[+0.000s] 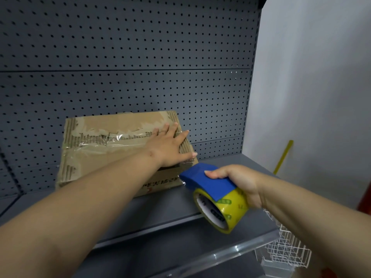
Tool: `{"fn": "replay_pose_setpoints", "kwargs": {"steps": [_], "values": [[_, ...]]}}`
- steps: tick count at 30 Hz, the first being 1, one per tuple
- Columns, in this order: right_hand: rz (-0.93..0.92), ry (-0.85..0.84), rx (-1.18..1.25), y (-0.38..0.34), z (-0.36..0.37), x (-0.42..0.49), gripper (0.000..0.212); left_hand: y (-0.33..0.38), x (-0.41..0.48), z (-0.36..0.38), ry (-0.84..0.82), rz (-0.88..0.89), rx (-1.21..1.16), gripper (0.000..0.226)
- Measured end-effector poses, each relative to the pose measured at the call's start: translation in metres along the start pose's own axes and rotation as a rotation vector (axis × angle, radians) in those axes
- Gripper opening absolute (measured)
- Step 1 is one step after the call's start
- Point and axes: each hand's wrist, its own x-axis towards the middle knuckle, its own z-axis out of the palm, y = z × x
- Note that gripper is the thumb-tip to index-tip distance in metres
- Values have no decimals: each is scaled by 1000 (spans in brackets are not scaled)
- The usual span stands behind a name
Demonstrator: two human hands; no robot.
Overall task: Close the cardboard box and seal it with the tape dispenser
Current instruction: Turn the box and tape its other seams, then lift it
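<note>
I judge this is the sealing step. The worn brown cardboard box (96, 155) sits closed on the grey metal shelf (170, 205), its long axis running left to right. My left hand (170, 145) lies flat on the box's right end, fingers spread. My right hand (239, 181) grips the blue tape dispenser with a yellow roll (210, 183), nose pointing left at the box's corner. The next move calls for firm pressure there.

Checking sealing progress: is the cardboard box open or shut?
Shut. The cardboard box top lies flat under clear tape, left hand pressing on it.
</note>
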Motion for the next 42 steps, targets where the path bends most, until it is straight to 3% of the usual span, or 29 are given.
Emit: {"fn": "replay_pose_setpoints", "kwargs": {"steps": [6,12,17,26,32,37,42], "values": [[15,-52,17,7,13,-4,19,0,1,1,-1,2,-10,89],[-83,117,1,-15,-3,-2,16,2,-1,-1,-2,-1,-4,87],[0,-14,-5,1,19,-5,19,1,1,0,-10,-2,-14,88],[-52,-23,-92,0,34,-8,18,2,-1,-3,-7,-8,-5,88],[-112,133,-82,-13,9,-14,17,7,-1,-3,-9,-14,8,87],[-26,-73,-73,8,47,-8,15,6,1,-4,-18,-19,-4,88],[-131,156,-101,0,11,-2,16,0,-2,-3,-16,-11,-6,85]]}}
